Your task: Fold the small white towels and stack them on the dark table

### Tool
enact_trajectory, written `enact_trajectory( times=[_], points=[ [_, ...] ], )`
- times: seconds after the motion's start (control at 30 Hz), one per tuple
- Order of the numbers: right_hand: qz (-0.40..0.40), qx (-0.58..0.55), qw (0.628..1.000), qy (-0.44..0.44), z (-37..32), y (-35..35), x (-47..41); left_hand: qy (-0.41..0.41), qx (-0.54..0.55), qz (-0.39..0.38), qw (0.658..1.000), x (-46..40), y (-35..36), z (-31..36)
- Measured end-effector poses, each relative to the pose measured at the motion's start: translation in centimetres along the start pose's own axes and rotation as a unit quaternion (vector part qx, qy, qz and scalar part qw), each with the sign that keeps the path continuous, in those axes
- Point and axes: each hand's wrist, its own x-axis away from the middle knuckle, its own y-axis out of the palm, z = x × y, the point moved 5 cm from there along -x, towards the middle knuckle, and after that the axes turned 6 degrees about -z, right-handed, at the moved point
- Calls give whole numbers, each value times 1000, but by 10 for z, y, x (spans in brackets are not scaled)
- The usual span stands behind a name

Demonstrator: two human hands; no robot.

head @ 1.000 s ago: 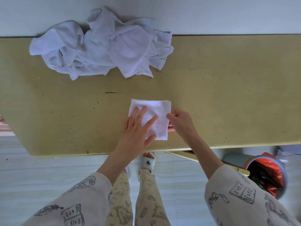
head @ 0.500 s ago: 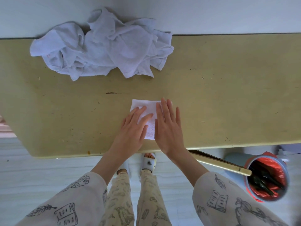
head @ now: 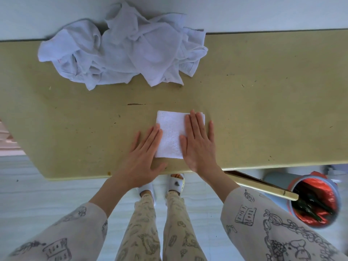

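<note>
Pressing flat w/ both hands: a folded towel [head: 172, 134], small white rectangle, lies near the front edge of the table [head: 263, 113], roughly centre. Right hand [head: 198, 143] lies palm-down over the towel's right part, fingers straight & together, tips at its far right corner, nothing gripped. Left hand [head: 145, 155] is flat on the tabletop just left of the towel, fingers straight, index side touching the towel's left edge; thumb spread toward the front edge, holding nothing. Heap of unfolded white towels [head: 124, 51] sits crumpled at the table's far edge, left of centre, well apart from the folded one. Bin w/ red liner [head: 316, 202] stands on the floor at right, below table level.
</note>
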Motion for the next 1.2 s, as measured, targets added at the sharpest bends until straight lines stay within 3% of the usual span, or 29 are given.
enact_trajectory(
  times=[0.33,0.67,0.93,1.2],
  points=[
    [-3,-1,1000,3,0,0,0,-61,60,84,993,-8,6,16],
    [2,4,1000,4,0,1,0,-86,5,147,985,-22,-1,28],
    [-3,7,1000,8,-1,-1,-1,-110,-64,116,985,-22,-1,15],
    [-4,15,1000,17,-2,-2,-1,-75,-65,1,995,-10,3,-22]
  ],
)
